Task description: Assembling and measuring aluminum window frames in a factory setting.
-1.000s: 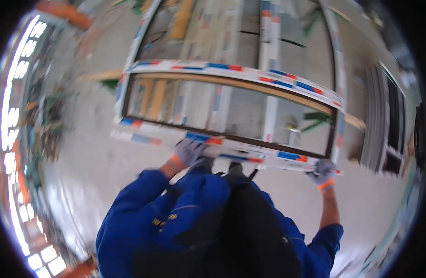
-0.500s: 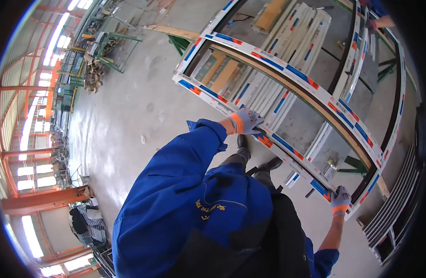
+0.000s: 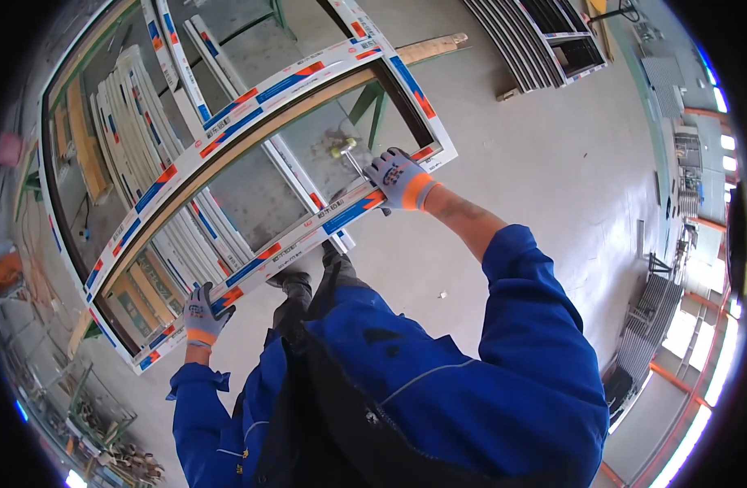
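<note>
A large window frame (image 3: 263,259), wrapped in white film with blue and orange patches, lies flat in front of me, raised off the floor. My left hand (image 3: 205,315), in a grey glove with an orange cuff, is closed over its near rail towards the left corner. My right hand (image 3: 399,179), gloved alike, grips the same rail close to the right corner. Its thumb and part of the fingers are hidden by the rail. Through the panel opening beside my right hand shows a small tool with a yellowish head (image 3: 341,150), its kind unclear.
Long white profiles (image 3: 133,122) and wooden boards (image 3: 93,146) lie below the frame. Green trestle legs (image 3: 372,110) and a timber beam end (image 3: 430,49) stick out at the right. Dark metal frames (image 3: 536,41) rest farther off. My feet stand close under the near rail.
My view has swung round to the right, so the frame now slants upward to the right across the picture. Both hands keep their holds on the near rail.
</note>
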The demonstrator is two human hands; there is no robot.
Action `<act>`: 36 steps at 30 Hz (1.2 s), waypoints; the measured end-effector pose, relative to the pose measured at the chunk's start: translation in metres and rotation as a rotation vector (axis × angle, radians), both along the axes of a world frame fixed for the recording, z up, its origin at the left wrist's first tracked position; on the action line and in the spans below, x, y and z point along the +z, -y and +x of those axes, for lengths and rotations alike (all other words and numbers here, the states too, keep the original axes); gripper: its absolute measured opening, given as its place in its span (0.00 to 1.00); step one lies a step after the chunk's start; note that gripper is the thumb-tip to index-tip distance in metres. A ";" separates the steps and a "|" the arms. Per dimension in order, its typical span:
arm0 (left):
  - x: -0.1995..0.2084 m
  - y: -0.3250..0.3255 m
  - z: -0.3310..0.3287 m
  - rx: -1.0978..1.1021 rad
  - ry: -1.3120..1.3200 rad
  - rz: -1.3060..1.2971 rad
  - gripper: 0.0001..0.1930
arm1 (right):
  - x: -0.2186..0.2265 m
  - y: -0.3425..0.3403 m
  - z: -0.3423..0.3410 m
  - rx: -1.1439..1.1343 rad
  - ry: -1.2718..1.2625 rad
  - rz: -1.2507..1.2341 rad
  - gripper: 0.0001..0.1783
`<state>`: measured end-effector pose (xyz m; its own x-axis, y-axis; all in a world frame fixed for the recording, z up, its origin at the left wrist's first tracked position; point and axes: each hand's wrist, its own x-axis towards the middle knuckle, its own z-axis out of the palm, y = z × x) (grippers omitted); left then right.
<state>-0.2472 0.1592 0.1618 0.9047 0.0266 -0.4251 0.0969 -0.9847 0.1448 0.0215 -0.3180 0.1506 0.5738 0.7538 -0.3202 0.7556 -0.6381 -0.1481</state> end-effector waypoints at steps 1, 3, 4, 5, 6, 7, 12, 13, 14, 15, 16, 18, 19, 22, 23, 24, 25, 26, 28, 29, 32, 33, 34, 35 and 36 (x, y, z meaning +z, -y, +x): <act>-0.004 0.001 -0.003 -0.006 0.000 0.001 0.41 | -0.004 0.004 -0.002 -0.006 0.000 0.001 0.29; -0.013 -0.002 -0.009 0.002 0.057 0.040 0.41 | -0.011 0.007 -0.005 -0.006 0.023 -0.047 0.27; -0.021 -0.008 -0.015 0.001 0.057 0.044 0.41 | -0.013 0.008 -0.005 -0.008 0.023 -0.042 0.27; -0.026 -0.012 -0.017 -0.007 0.087 0.076 0.40 | -0.013 0.007 -0.004 -0.020 0.014 -0.022 0.26; -0.031 -0.017 -0.020 -0.013 0.116 0.107 0.39 | -0.014 0.007 -0.003 -0.031 0.003 -0.003 0.24; -0.036 -0.022 -0.025 -0.010 0.114 0.112 0.39 | -0.015 0.006 -0.001 -0.028 0.001 0.002 0.24; -0.009 -0.019 -0.055 0.185 0.123 0.183 0.37 | -0.020 -0.024 0.012 0.076 0.093 0.233 0.24; -0.006 -0.020 -0.062 0.163 0.134 0.209 0.36 | -0.029 -0.031 0.013 0.098 0.102 0.191 0.24; -0.005 -0.023 -0.072 0.156 0.137 0.250 0.34 | -0.037 -0.037 0.008 0.134 0.110 0.166 0.24; -0.002 -0.008 -0.072 0.224 0.288 0.117 0.27 | -0.020 -0.044 0.001 0.147 0.130 0.044 0.25; 0.001 0.007 -0.072 0.196 0.196 0.248 0.22 | -0.012 -0.037 -0.004 0.121 0.214 0.303 0.26; -0.019 0.044 -0.038 0.289 0.107 0.146 0.35 | -0.001 0.006 -0.006 0.017 0.334 0.468 0.32; -0.013 0.057 -0.036 0.289 0.309 0.105 0.36 | -0.001 0.012 -0.023 -0.017 0.297 0.472 0.39; -0.005 0.097 -0.045 0.443 0.577 0.039 0.37 | 0.005 -0.023 -0.072 -0.031 0.171 0.434 0.45; -0.022 0.118 -0.051 0.422 0.621 0.096 0.32 | 0.009 -0.041 -0.077 0.016 0.157 0.450 0.44; -0.031 0.123 -0.063 0.374 0.764 -0.122 0.28 | 0.006 -0.065 -0.088 0.028 0.125 0.485 0.44; -0.033 0.128 -0.078 0.273 0.766 -0.154 0.22 | 0.004 -0.087 -0.105 0.021 0.093 0.512 0.43; -0.035 0.120 -0.096 0.265 0.686 -0.214 0.20 | 0.012 -0.120 -0.125 0.018 0.065 0.484 0.42; -0.044 0.088 -0.134 0.357 0.571 -0.246 0.17 | 0.003 -0.178 -0.152 0.070 0.042 0.571 0.37; -0.057 0.074 -0.154 0.487 0.532 -0.211 0.15 | 0.012 -0.207 -0.161 0.032 -0.092 0.484 0.37; -0.083 -0.009 -0.219 0.902 0.440 -0.060 0.17 | 0.019 -0.287 -0.196 0.047 -0.077 0.414 0.34; -0.088 -0.043 -0.237 0.995 0.461 -0.011 0.18 | 0.022 -0.317 -0.208 0.068 -0.124 0.454 0.31; -0.095 -0.077 -0.253 1.085 0.479 0.034 0.19 | 0.023 -0.342 -0.221 0.086 -0.170 0.490 0.28; -0.110 -0.106 -0.275 1.190 0.524 0.095 0.21 | 0.024 -0.365 -0.231 0.117 -0.170 0.473 0.28; -0.118 -0.136 -0.284 1.245 0.498 0.094 0.24 | 0.027 -0.381 -0.240 0.076 -0.144 0.430 0.25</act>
